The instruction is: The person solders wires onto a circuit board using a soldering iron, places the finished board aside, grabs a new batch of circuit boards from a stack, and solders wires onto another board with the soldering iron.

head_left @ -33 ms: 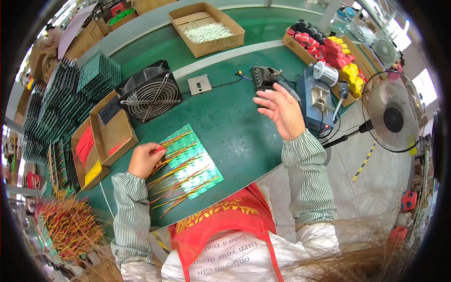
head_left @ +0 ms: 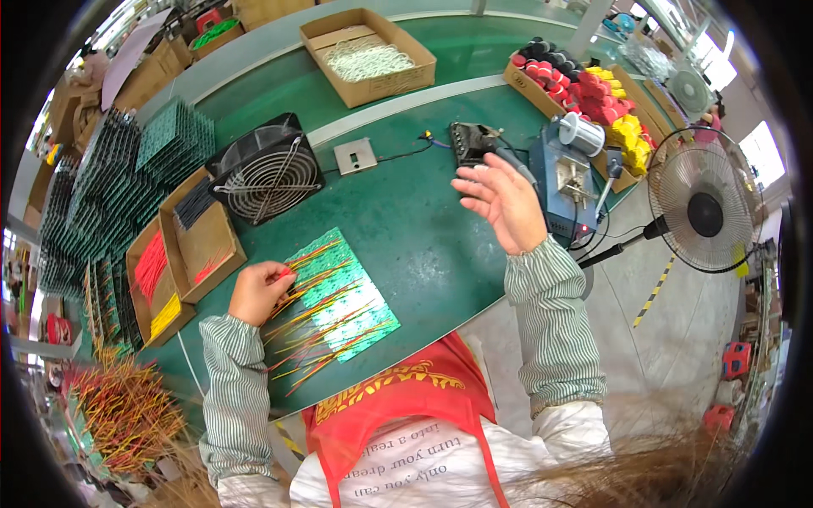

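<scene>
At the left edge of a green circuit board panel (head_left: 368, 292), my left hand (head_left: 254, 292) is closed in a pinch with red wire ends showing at its fingertips. How many wires it holds is hidden. Rows of red and yellow wires (head_left: 313, 326) lie across the panel and stick out past its left side. My right hand (head_left: 506, 203) is raised over the right of the green table, fingers apart and nothing in it. Just beyond its fingertips are a black stand (head_left: 472, 146) and a dark handle (head_left: 515, 165).
Left of the panel are cardboard trays of red (head_left: 151, 267), yellow (head_left: 167, 315) and black wires (head_left: 196, 203). A square black fan (head_left: 267, 173) stands behind. A blue machine with a solder-like wire spool (head_left: 583, 133) and a pedestal fan (head_left: 703, 212) are at right. Wired boards (head_left: 127, 415) pile up lower left.
</scene>
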Motion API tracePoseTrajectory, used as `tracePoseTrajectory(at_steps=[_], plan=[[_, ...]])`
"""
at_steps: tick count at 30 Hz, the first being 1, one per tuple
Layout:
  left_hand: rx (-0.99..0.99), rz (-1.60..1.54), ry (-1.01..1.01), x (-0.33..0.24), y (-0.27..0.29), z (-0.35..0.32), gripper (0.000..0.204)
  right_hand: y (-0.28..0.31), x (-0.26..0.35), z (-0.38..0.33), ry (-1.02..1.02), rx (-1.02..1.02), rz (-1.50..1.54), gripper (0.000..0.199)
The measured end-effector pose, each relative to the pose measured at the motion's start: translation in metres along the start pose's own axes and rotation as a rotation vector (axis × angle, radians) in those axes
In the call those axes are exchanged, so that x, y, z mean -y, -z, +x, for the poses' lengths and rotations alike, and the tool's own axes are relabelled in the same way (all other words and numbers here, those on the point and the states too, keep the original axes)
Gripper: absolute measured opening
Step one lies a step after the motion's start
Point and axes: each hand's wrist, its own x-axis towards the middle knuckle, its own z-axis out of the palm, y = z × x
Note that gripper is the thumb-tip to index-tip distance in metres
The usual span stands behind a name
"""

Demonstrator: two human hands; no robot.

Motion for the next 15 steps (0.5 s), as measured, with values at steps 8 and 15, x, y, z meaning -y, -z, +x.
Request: tracePoseTrajectory(at_steps=[8, 15], plan=[[-0.020, 0.023, -0.024, 0.007, 0.001, 0.002, 0.013, -0.018, 0.037, -0.030, 0.005, 0.300, -0.136, 0.031], [-0.020, 0.071, -0.014, 0.008, 0.003, -0.001, 0.010, -0.053, 0.143, -0.062, 0.558, 0.922, -0.224, 0.061]])
